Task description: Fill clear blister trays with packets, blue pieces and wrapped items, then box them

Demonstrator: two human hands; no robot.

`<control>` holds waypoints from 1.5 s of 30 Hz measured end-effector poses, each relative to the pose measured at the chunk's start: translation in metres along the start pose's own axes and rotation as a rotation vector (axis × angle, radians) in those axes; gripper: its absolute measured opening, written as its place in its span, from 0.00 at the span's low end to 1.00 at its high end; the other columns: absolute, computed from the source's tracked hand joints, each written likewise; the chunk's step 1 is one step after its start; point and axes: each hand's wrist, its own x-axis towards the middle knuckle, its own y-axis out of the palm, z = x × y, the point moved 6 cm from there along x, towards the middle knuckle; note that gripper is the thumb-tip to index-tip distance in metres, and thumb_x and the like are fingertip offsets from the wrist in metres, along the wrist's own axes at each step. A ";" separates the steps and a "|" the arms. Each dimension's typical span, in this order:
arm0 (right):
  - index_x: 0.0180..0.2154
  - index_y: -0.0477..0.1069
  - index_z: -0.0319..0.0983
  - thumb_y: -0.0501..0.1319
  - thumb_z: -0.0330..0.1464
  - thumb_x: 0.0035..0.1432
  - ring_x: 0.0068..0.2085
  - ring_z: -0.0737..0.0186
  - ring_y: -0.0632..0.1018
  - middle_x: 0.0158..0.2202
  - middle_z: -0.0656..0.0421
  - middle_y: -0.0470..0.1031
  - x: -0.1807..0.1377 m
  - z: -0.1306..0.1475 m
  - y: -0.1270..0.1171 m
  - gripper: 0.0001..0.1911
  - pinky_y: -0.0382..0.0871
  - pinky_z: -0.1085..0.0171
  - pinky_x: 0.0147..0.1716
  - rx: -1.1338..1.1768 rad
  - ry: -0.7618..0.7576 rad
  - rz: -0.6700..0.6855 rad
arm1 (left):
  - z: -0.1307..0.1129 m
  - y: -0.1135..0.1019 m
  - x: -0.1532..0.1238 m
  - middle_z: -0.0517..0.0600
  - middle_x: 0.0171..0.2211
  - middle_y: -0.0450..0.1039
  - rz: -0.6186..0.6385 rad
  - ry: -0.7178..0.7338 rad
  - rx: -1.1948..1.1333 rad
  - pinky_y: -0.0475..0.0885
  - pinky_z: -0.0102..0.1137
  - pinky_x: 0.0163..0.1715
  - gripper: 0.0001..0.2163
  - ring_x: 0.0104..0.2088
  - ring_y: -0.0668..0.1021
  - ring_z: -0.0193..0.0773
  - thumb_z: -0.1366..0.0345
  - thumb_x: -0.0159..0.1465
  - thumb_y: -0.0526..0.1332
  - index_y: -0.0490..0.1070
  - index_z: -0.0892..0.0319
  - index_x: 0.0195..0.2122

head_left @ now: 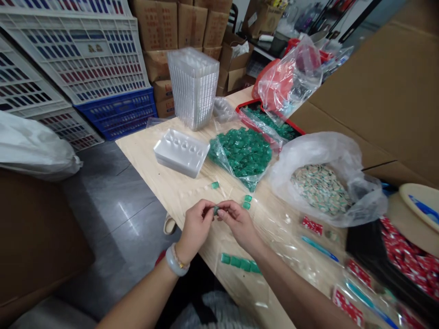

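Observation:
Over the near table edge, my left hand (198,222) and my right hand (239,221) meet with their fingers closed. Both pinch a small green piece (216,210), mostly hidden by the fingertips. Just beyond lies a clear plastic tray (194,193), hard to make out, with a green square piece (215,185) at its right end. Two more green pieces (246,205) lie to the right of my hands. A row of several green pieces (235,261) runs partly behind my right forearm. Farther back sits a plastic bag of green pieces (240,151).
Stacked clear trays (194,89) and a shallower tray stack (181,152) stand at the back left. An open bag of small pale-and-green pieces (320,189) sits right. Blue tools (320,249) and red dotted packets (348,307) lie lower right. A cardboard flap (380,87) overhangs the right side.

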 end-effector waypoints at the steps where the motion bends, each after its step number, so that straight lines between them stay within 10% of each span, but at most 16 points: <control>1: 0.34 0.67 0.39 0.59 0.35 0.49 0.32 0.67 0.71 0.30 0.60 0.69 0.000 -0.001 0.002 0.09 0.66 0.64 0.33 -0.009 0.005 0.007 | 0.002 -0.002 0.000 0.44 0.21 0.67 -0.022 -0.007 0.025 0.63 0.25 0.25 0.05 0.23 0.69 0.30 0.66 0.58 0.53 0.67 0.60 0.29; 10: 0.39 0.68 0.38 0.54 0.29 0.54 0.34 0.65 0.69 0.33 0.56 0.69 0.062 0.026 0.005 0.10 0.63 0.63 0.36 -0.634 -0.354 0.067 | 0.003 -0.029 0.025 0.48 0.27 0.69 -0.074 0.166 0.303 0.64 0.28 0.32 0.10 0.30 0.71 0.34 0.64 0.61 0.49 0.67 0.60 0.30; 19: 0.33 0.72 0.37 0.57 0.34 0.54 0.40 0.60 0.66 0.34 0.56 0.70 0.092 0.018 0.028 0.08 0.55 0.62 0.39 -1.363 -0.539 0.435 | 0.023 -0.017 0.032 0.53 0.33 0.69 0.008 0.247 0.553 0.65 0.33 0.38 0.09 0.36 0.70 0.38 0.68 0.63 0.47 0.66 0.61 0.34; 25: 0.37 0.70 0.37 0.60 0.36 0.51 0.42 0.58 0.66 0.37 0.55 0.70 0.090 0.013 0.024 0.11 0.54 0.60 0.40 -1.301 -0.561 0.367 | 0.018 -0.019 0.030 0.52 0.33 0.68 0.022 0.249 0.565 0.66 0.32 0.37 0.07 0.36 0.70 0.38 0.69 0.62 0.49 0.66 0.60 0.34; 31: 0.36 0.71 0.38 0.54 0.34 0.56 0.40 0.59 0.67 0.36 0.54 0.70 0.066 0.018 -0.031 0.10 0.55 0.61 0.39 -1.100 -0.491 -0.009 | -0.003 -0.023 0.032 0.51 0.34 0.67 0.040 0.341 0.514 0.66 0.32 0.38 0.08 0.36 0.70 0.36 0.70 0.61 0.51 0.67 0.59 0.39; 45: 0.29 0.70 0.39 0.55 0.32 0.55 0.37 0.61 0.67 0.31 0.57 0.69 0.068 -0.008 -0.012 0.06 0.55 0.62 0.36 -1.272 -0.369 0.096 | 0.001 0.006 0.065 0.52 0.35 0.68 0.152 0.388 0.823 0.65 0.36 0.41 0.09 0.39 0.69 0.39 0.70 0.59 0.53 0.68 0.60 0.40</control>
